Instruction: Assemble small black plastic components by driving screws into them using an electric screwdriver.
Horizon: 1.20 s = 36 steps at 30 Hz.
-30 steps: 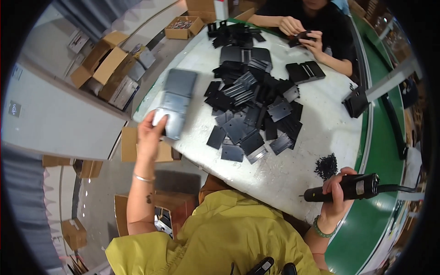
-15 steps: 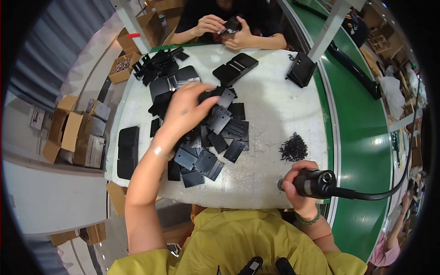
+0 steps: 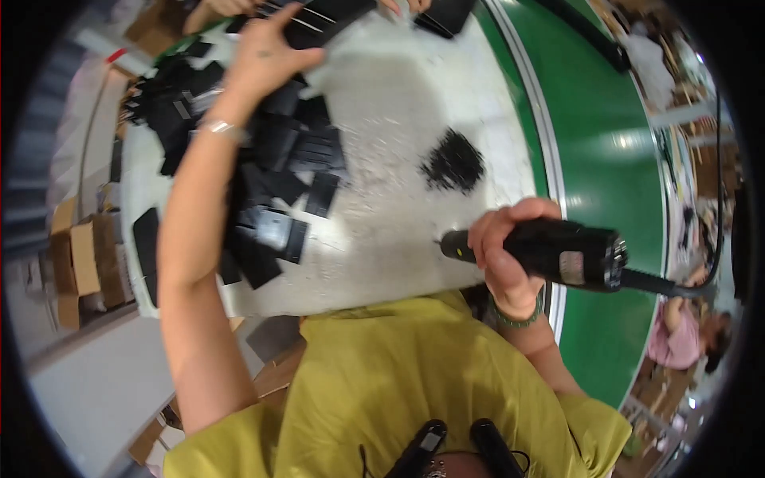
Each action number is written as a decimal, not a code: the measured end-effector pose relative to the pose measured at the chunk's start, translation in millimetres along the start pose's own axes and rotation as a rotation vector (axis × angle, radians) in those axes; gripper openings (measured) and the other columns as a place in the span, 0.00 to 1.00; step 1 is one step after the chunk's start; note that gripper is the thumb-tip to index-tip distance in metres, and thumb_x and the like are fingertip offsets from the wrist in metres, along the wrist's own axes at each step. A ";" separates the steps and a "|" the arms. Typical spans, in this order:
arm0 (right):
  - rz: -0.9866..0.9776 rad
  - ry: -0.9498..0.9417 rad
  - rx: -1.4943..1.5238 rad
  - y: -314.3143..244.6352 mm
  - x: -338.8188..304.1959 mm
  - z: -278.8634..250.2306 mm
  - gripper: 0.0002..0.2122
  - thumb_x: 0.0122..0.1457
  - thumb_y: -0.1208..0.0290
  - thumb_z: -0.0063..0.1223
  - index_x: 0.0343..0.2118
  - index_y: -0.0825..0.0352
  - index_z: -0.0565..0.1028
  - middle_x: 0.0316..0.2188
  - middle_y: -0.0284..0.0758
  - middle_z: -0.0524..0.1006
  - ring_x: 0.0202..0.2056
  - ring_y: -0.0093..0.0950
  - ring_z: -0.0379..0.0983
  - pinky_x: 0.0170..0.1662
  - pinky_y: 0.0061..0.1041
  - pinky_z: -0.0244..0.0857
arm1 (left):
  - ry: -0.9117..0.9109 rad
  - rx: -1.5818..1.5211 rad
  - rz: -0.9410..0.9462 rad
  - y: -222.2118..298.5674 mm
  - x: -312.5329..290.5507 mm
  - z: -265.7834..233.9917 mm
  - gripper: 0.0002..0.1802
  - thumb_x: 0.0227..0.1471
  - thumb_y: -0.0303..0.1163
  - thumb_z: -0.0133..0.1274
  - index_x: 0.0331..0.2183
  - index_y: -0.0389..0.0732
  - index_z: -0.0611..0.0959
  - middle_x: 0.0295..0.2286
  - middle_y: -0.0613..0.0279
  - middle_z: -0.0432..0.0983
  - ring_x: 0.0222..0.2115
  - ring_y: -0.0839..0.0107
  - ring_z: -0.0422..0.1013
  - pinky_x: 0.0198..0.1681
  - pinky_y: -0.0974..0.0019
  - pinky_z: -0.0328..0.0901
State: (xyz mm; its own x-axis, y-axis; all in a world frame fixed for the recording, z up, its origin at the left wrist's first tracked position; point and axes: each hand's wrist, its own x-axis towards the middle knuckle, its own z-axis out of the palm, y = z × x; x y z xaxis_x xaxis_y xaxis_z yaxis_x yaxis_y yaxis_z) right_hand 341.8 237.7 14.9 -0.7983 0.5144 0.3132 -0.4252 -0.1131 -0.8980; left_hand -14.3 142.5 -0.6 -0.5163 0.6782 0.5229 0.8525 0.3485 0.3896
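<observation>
My left hand (image 3: 267, 57) reaches to the far edge of the table, thumb and fingers spread apart. It is at the near-left edge of a black slotted panel (image 3: 339, 17); no firm grip shows. Under and beside my left forearm lies a pile of flat black plates (image 3: 275, 143), some with small holes. My right hand (image 3: 510, 243) is wrapped round a black corded electric screwdriver (image 3: 562, 253), held level with its tip pointing left. Beyond that tip sits a heap of small black screws (image 3: 456, 162).
The white-topped table (image 3: 382, 231) adjoins a green conveyor belt (image 3: 606, 183) on the right. A black panel (image 3: 146, 247) lies at the left edge. Another person's hands (image 3: 402, 6) show at the far edge. The screwdriver's cord (image 3: 719, 199) runs up the right side.
The view has shifted, so the table sits higher and further left. My left hand has gone from above the pile to the slotted panel. The screwdriver has turned, its tip now visible.
</observation>
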 end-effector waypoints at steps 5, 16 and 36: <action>-0.215 0.103 0.162 -20.9 22.6 -20.1 0.16 0.50 0.75 0.48 0.42 0.61 0.61 0.15 0.28 0.62 0.16 0.21 0.58 0.27 0.24 0.57 | -0.169 -0.198 -0.093 112.5 -67.7 -55.1 0.37 0.26 0.32 0.63 0.46 0.42 0.75 0.29 0.54 0.71 0.32 0.63 0.70 0.39 0.66 0.64; -0.196 0.167 0.181 15.5 57.7 -8.7 0.14 0.48 0.81 0.46 0.40 0.70 0.62 0.18 0.32 0.66 0.16 0.21 0.60 0.23 0.23 0.59 | -0.726 -0.301 -0.120 167.6 -178.1 -40.0 0.40 0.27 0.32 0.64 0.50 0.46 0.71 0.39 0.50 0.63 0.41 0.53 0.61 0.47 0.57 0.58; -0.297 0.054 0.188 -14.4 52.1 -14.1 0.17 0.49 0.76 0.45 0.44 0.63 0.60 0.14 0.28 0.61 0.16 0.21 0.57 0.25 0.23 0.56 | -0.319 -0.516 0.206 158.6 -108.5 43.9 0.10 0.39 0.27 0.59 0.30 0.39 0.82 0.30 0.60 0.75 0.38 0.60 0.67 0.41 0.64 0.63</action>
State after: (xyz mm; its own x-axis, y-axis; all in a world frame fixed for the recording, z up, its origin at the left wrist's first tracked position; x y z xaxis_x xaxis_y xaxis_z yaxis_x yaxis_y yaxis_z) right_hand 312.4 278.1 39.8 -0.6066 0.5916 0.5311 -0.7104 -0.1035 -0.6961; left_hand 180.6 152.5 -28.9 -0.2288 0.8851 0.4052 0.7413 -0.1114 0.6619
